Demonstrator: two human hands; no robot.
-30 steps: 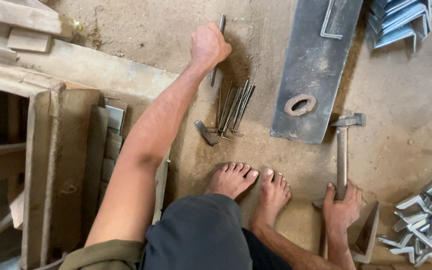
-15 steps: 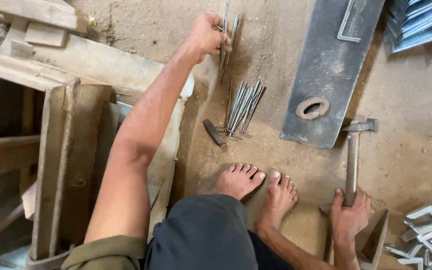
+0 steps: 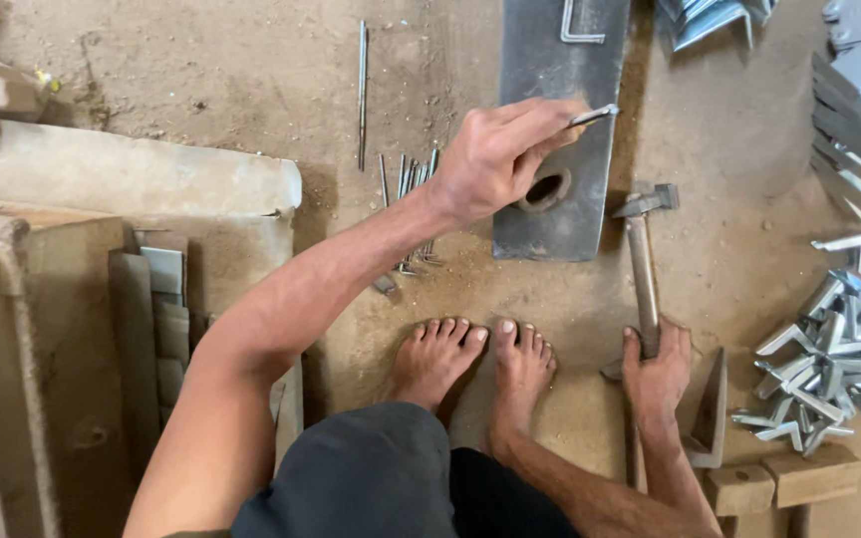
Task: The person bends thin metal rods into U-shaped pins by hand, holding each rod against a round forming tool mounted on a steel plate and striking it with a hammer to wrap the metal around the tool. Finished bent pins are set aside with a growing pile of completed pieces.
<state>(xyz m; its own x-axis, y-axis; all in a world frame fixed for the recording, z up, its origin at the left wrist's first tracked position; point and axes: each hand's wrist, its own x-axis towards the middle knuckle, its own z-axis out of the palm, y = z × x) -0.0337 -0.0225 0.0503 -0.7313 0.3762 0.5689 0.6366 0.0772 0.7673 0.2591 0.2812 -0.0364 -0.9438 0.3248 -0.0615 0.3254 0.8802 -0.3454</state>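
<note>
Partly hidden rod [image 3: 592,116] behind fingers [image 3: 535,125]

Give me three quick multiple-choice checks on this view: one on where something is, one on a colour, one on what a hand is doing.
1. Where does the hammer lie?
A. On the wooden block
B. On the dirt floor, right of the dark metal plate
C. On top of the loose rods

2. What colour are the bent brackets heaped at the right?
A. Silver-grey
B. Red
C. Yellow

3. What is the left hand doing?
A. Resting flat on the floor
B. Holding the hammer
C. Pinching a thin metal rod over the plate

Answers:
1 B: its head sits beside the plate's lower right edge, on the dirt.
2 A: the heap shows bare pale metal.
3 C: the rod's end sticks out past the fingertips; the right hand has the hammer handle.
</note>
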